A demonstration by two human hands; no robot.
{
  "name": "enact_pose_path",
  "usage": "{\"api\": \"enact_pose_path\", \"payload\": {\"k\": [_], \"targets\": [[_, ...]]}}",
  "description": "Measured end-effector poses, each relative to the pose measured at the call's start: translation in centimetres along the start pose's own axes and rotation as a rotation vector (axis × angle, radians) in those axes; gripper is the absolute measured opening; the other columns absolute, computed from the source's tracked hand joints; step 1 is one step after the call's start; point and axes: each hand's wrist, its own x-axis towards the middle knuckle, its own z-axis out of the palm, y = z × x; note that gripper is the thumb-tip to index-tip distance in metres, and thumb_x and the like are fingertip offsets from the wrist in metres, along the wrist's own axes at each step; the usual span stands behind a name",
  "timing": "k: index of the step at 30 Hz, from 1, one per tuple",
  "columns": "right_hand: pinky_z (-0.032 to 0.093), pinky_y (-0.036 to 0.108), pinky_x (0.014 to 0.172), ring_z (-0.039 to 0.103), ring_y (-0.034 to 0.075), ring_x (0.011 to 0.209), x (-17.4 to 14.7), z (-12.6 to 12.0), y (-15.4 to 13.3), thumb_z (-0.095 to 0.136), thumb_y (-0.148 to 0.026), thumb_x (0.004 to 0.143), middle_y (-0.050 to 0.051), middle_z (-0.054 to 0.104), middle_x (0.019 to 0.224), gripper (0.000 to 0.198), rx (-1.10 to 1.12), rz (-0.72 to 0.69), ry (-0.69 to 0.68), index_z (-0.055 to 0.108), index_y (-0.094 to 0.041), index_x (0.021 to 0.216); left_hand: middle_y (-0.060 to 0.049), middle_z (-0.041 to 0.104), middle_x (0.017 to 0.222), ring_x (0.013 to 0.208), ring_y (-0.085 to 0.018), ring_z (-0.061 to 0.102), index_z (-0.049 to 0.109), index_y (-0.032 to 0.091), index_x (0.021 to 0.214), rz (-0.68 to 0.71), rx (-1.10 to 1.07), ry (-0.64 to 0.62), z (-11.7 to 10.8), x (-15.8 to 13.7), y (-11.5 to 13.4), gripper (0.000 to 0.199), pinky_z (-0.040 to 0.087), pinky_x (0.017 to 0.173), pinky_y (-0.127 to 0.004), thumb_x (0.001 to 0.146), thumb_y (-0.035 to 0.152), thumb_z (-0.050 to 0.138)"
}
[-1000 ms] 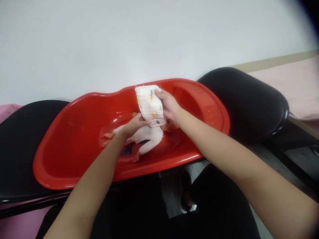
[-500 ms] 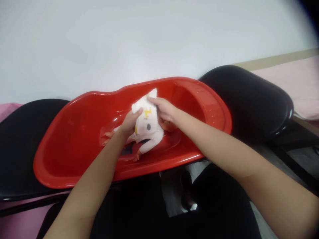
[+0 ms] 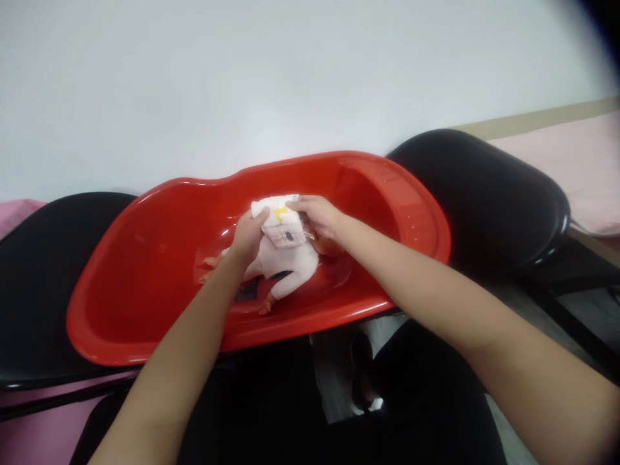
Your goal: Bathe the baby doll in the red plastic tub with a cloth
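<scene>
A white cloth (image 3: 283, 226) with yellow and dark printed marks is pinched between my two hands. My left hand (image 3: 249, 234) grips its left edge with the thumb on top. Its right edge is in my right hand (image 3: 320, 216). Below the cloth, a baby doll (image 3: 290, 268) in white clothing lies in a red baby bathtub (image 3: 130, 271). The doll's feet point left, and one arm reaches toward the tub's near rim. Its head, on the right, is largely hidden by my right hand and the cloth.
Black chairs support the tub, one seat (image 3: 475, 194) at right and another (image 3: 43, 278) at left. Behind stands a white wall (image 3: 271, 84). Pink fabric (image 3: 571, 165) lies at far right. My dark-clothed legs are below the tub's near rim.
The cloth's raised upper corner has come down, and the cloth now looks folded and more compact. Both hands keep their grip and have shifted only slightly. The doll and tub stay put.
</scene>
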Motion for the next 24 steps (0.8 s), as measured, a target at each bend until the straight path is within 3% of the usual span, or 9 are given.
{"api": "enact_pose_path", "payload": {"k": [6, 10, 15, 19, 24], "targets": [[0.058, 0.04, 0.079, 0.068, 0.02, 0.077, -0.7, 0.1, -0.5, 0.069, -0.024, 0.083, 0.009, 0.07, 0.08, 0.015, 0.166, 0.166, -0.304, 0.062, -0.013, 0.09, -0.012, 0.068, 0.114, 0.106, -0.029, 0.064, 0.062, 0.016, 0.114, -0.035, -0.047, -0.066, 0.8, -0.9, 1.7, 0.039, 0.052, 0.093, -0.043, 0.083, 0.038, 0.068], [0.058, 0.042, 0.079, 0.068, 0.022, 0.08, -0.8, 0.3, -0.3, 0.062, -0.029, 0.088, 0.011, 0.071, 0.083, 0.017, 0.214, 0.219, -0.35, 0.063, -0.012, 0.092, -0.012, 0.067, 0.116, 0.108, -0.03, 0.063, 0.061, 0.016, 0.119, -0.051, -0.051, -0.136, 0.7, -1.1, 1.9, 0.042, 0.051, 0.093, -0.044, 0.082, 0.035, 0.068], [0.058, 0.035, 0.077, 0.067, 0.017, 0.073, -0.1, 0.1, 0.0, 0.063, -0.013, 0.083, 0.006, 0.071, 0.078, 0.009, 0.14, 0.038, -0.188, 0.065, -0.013, 0.091, -0.01, 0.07, 0.111, 0.1, -0.027, 0.066, 0.065, 0.017, 0.11, -0.001, -0.06, -0.059, 0.0, -0.5, 1.0, 0.036, 0.052, 0.09, -0.042, 0.077, 0.029, 0.073], [0.056, 0.027, 0.072, 0.065, 0.013, 0.07, -0.1, 0.2, -0.2, 0.066, -0.004, 0.072, 0.002, 0.07, 0.074, 0.012, -0.099, -0.178, -0.066, 0.068, -0.014, 0.077, -0.008, 0.071, 0.105, 0.091, -0.023, 0.068, 0.067, 0.017, 0.104, 0.029, -0.059, -0.003, -0.4, 0.1, 0.5, 0.037, 0.055, 0.083, -0.036, 0.068, 0.021, 0.077], [0.055, 0.024, 0.066, 0.063, 0.011, 0.067, -0.8, 0.9, -0.3, 0.054, -0.005, 0.073, 0.002, 0.072, 0.081, 0.025, -0.238, -0.314, -0.125, 0.063, -0.015, 0.053, -0.005, 0.068, 0.073, 0.068, -0.02, 0.065, 0.066, 0.015, 0.075, -0.114, -0.075, -0.025, -0.4, 0.2, 1.2, 0.008, 0.053, 0.055, -0.028, 0.071, 0.022, 0.063]]}}
